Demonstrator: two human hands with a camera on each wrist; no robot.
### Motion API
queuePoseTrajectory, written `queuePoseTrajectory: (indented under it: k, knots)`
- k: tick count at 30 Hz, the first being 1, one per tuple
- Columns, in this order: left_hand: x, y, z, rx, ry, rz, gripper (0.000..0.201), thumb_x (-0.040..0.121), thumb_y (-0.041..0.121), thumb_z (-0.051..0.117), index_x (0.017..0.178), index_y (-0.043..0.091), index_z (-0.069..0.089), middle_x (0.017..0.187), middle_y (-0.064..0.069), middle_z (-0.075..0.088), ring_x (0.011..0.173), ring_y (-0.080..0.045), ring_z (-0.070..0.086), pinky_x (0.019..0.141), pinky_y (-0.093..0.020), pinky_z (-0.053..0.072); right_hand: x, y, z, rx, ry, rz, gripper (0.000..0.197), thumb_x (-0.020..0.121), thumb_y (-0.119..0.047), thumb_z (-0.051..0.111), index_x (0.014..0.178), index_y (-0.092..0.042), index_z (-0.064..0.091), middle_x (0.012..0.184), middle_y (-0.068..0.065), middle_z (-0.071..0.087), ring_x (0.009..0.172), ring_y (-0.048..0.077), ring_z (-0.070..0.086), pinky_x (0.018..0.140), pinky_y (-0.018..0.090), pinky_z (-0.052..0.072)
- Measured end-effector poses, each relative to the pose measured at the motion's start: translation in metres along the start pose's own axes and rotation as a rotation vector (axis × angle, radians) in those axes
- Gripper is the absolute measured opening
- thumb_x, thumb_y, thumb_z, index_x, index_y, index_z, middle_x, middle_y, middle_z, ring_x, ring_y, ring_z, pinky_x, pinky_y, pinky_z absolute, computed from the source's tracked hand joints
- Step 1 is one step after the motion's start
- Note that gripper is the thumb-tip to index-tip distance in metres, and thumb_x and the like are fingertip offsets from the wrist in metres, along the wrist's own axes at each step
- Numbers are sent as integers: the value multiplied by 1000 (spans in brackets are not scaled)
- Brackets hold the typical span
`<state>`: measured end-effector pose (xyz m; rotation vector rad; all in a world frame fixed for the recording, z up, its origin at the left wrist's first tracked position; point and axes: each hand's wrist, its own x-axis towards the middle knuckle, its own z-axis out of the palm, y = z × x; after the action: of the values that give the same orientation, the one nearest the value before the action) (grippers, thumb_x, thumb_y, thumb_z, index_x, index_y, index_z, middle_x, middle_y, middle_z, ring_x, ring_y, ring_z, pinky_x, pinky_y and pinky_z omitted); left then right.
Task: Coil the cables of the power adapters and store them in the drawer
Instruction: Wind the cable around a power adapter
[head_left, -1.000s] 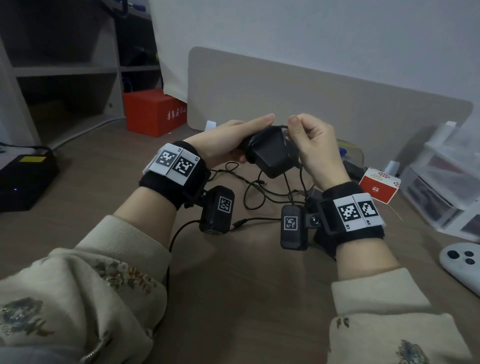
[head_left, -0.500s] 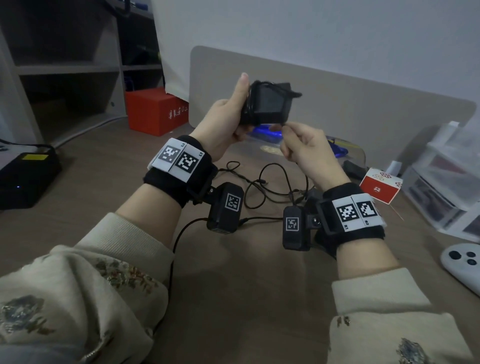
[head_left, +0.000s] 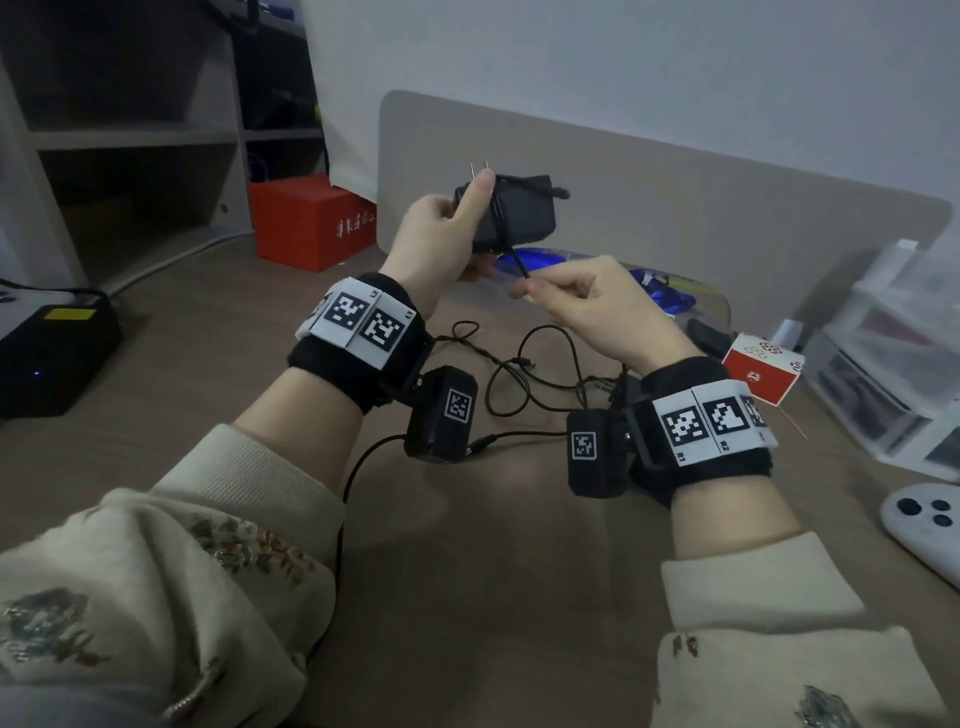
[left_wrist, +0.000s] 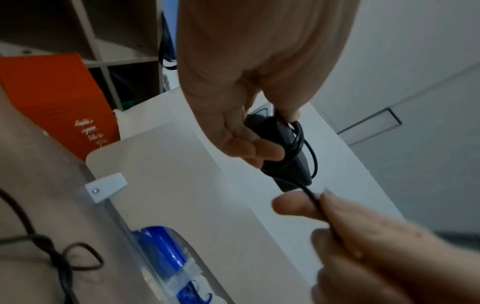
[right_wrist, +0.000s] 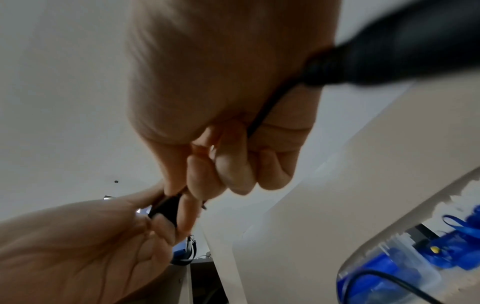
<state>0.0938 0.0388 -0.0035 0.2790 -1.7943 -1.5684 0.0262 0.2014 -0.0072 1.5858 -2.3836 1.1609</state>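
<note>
- Black power adapter (head_left: 511, 215) raised above the desk (head_left: 467, 597) at upper centre of the head view, gripped by the left hand (head_left: 441, 244), thumb pressed along its near face, probably to pin the turns of cable (head_left: 514, 257) already wound round the body.
- Right hand (head_left: 587, 306) just below and right of it, fingers curled, thumb and forefinger pinching the free cable; strand taut between the two, apparently kept tight for the next wrap.
- Two metal prongs showing at the adapter's top in the head view only.
- Left wrist view: loops lying over the adapter's side and the strand passing between the right fingertips (left_wrist: 293, 205), hidden from the head camera.
- Right wrist view: blurred; cable running through the curled fist, little else clear.
- More loose black cables (head_left: 524, 374) on the desk at centre; clear drawer unit (head_left: 883, 374) at right edge, possibly the destination.
</note>
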Motion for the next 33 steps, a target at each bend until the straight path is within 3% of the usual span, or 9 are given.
queuePoseTrajectory:
  k: [2,4,8,12,16,20,24,29,33]
  knots:
    - [1,-5,0,132,22,54,42,97,50,52,90,9,57,65,2,63,55,-16,69,59,-33,56,0,-7,-3,-70,-24,8,21,97,-26,58,96,-15,76,69,10,62,63,16,48,67,33,41]
    - [-1,-8,0,227,15,87,42,96,50,54,83,10,55,54,7,59,57,-19,71,53,-32,54,0,-12,-7,-119,-34,-2,22,96,-24,58,95,-13,76,64,13,55,61,16,43,64,31,37]
    - [-2,-9,1,369,-61,123,48,94,53,55,96,5,60,70,-5,69,54,-13,70,54,-31,56,0,-17,-10,-175,22,-20,22,95,-27,59,87,-17,77,79,17,69,77,30,61,75,40,49]
    - [-3,-12,-1,555,-174,109,53,91,58,56,84,6,66,57,-1,63,38,-3,53,42,-16,40,-1,-13,-12,-157,116,-16,24,93,-30,62,75,-19,73,74,6,70,78,25,64,78,45,52]
    - [-7,-9,-1,632,-391,-6,48,94,57,50,77,14,62,46,7,53,40,-6,41,43,-19,33,0,-9,-12,-146,147,-11,23,90,-36,66,75,-20,71,70,-7,66,74,13,60,76,45,51]
    - [-11,-5,-2,519,-586,-70,53,97,59,39,89,12,63,68,-6,60,64,-23,46,55,-25,35,-2,-1,-16,-87,230,10,35,84,-49,69,73,-15,68,65,7,61,60,13,48,60,36,41]
    - [-14,-4,-1,440,-652,-53,59,100,56,34,105,5,63,82,-13,58,75,-26,44,59,-26,35,-3,5,-17,24,208,21,33,90,-42,66,76,-11,66,78,24,63,65,16,48,64,32,39]
    - [-15,-2,-4,371,-716,-87,61,101,52,35,121,0,58,93,-17,58,84,-27,50,74,-38,38,-5,5,-18,77,141,7,27,96,-31,60,84,-8,65,78,12,61,72,8,51,69,24,40]
    - [-18,3,-5,351,-728,-77,62,101,49,38,120,-7,56,92,-18,55,83,-28,48,75,-39,36,-5,10,-20,43,214,18,27,91,-39,63,80,-15,66,85,19,65,75,8,55,74,24,43]
